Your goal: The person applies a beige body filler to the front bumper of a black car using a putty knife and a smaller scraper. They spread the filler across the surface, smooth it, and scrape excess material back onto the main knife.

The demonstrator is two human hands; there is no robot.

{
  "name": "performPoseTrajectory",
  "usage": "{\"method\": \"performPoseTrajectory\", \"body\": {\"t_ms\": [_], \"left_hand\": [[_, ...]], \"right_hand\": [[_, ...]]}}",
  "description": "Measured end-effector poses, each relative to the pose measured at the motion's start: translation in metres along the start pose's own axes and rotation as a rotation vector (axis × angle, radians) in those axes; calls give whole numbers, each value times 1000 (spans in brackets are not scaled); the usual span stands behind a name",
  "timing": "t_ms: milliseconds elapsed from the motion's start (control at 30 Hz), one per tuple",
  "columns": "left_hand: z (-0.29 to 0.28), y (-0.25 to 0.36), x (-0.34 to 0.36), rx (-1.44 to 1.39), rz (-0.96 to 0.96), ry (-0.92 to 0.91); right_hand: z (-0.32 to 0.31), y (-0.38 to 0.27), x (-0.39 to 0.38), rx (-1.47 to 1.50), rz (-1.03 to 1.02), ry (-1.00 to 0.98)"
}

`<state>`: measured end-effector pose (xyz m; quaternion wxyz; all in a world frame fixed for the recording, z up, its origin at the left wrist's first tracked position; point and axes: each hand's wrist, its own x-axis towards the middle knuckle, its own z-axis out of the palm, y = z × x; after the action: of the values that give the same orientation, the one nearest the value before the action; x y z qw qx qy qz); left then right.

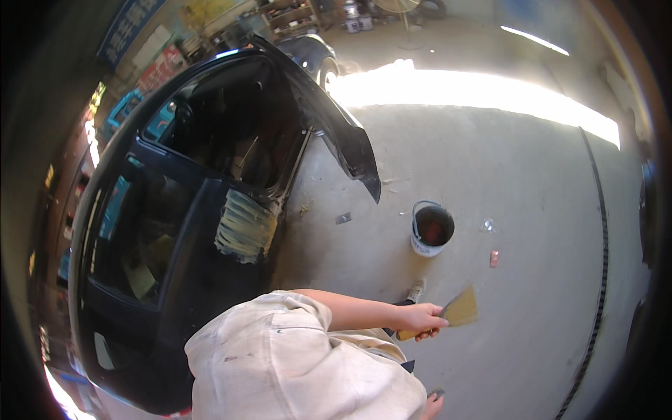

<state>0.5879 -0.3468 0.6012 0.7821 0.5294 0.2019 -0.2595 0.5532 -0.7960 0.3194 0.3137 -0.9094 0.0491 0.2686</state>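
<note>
My left hand [418, 319] is closed around the yellow handle of a putty knife [462, 309]. Its broad, yellowish blade points right, above the grey floor. Low in view, my right hand [434, 406] is partly hidden by my light shirt. Its fingers are bent at a small greyish thing [437, 392] whose kind I cannot make out. To the left stands a dark car [189, 266] with its front door [343, 143] swung open. A streaky, pale yellow-green putty patch [245, 226] covers part of its rear side panel. Neither hand touches the car.
A bucket [432, 231] with a dark inside stands on the floor beyond my left hand. Small litter lies near it, including a red packet [495, 259]. A dark strip [603, 238] runs along the floor at right. Shelves [290, 15] and a fan [399, 7] stand at the back.
</note>
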Motion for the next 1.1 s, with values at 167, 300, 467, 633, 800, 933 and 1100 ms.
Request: {"method": "performPoseTrajectory", "body": {"t_ms": [167, 300, 467, 633, 800, 933, 1100], "left_hand": [[-21, 60, 72, -95, 94, -183], [-43, 116, 123, -87, 188, -350], [-67, 204, 155, 81, 180, -432], [-88, 268, 186, 158, 86, -290], [-83, 302, 242, 111, 36, -239], [-69, 328, 291, 100, 37, -172], [-43, 359, 349, -167, 152, 69]], "right_hand": [[-78, -139, 128, 76, -249, 368], [-157, -341, 131, 18, -279, 528], [-226, -472, 188, 818, -570, 264], [-260, -537, 225, 490, -986, 321], [-291, -600, 275, 87, -1313, 152], [-327, -575, 348, -43, -1137, -61], [-376, -549, 437, 93, -705, -152]]}}
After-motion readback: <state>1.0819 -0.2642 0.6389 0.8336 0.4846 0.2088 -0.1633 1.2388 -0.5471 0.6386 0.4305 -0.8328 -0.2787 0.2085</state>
